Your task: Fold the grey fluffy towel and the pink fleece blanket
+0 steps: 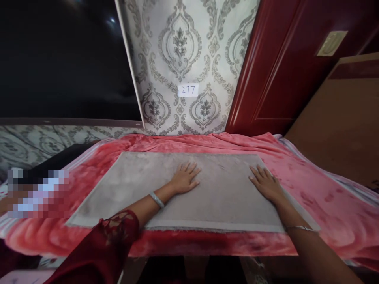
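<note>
A grey, plush-looking cloth (225,197) lies spread out as a flat rectangle in front of me. Near its middle, my left hand (184,179) rests palm down with the fingers spread. My right hand (265,183) lies flat at the cloth's right edge, its fingers stretched out and pointing away from me. Neither hand holds anything. Beneath the grey cloth is a pink and red plush blanket (314,185), which drapes over the surface and is rumpled along the back.
A large dark television screen (65,63) stands at the back left. Behind the blanket rises a patterned wall with a paper label (188,90) reading 277. To the right are a dark red door (284,71) and a big cardboard box (340,130). A blurred-out patch covers the far left.
</note>
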{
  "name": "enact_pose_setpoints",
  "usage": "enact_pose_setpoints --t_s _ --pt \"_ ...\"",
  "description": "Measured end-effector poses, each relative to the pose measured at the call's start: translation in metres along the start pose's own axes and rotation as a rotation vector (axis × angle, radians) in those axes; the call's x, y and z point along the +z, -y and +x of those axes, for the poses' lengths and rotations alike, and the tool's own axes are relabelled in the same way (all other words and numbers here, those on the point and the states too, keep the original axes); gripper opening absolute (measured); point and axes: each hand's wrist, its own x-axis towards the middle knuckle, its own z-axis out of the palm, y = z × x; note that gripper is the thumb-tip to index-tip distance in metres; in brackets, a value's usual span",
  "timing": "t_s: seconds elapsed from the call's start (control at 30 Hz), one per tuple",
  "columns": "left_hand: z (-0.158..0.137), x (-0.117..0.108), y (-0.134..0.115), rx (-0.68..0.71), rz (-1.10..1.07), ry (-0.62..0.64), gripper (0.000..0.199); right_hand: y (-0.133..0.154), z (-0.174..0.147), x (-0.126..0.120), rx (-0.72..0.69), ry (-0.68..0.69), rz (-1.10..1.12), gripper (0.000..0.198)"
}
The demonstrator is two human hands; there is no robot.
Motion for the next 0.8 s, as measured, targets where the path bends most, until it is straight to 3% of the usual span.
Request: enact_pose_setpoints --t_s 0.1,0.3,0.8 --pt "-0.011 -0.006 0.006 -0.058 0.012 -0.006 0.064 -0.001 0.0 0.003 -0.005 -0.009 0.002 0.065" --pt "-0.044 -0.019 0.03 -0.381 0.062 -0.012 0.068 -0.005 0.002 0.01 -0.017 -0.041 0.026 0.068" --pt "-0.191 -0.054 0.146 -0.99 0.13 -0.008 0.071 -0.007 -0.001 0.008 -0.016 -0.02 0.07 0.072"
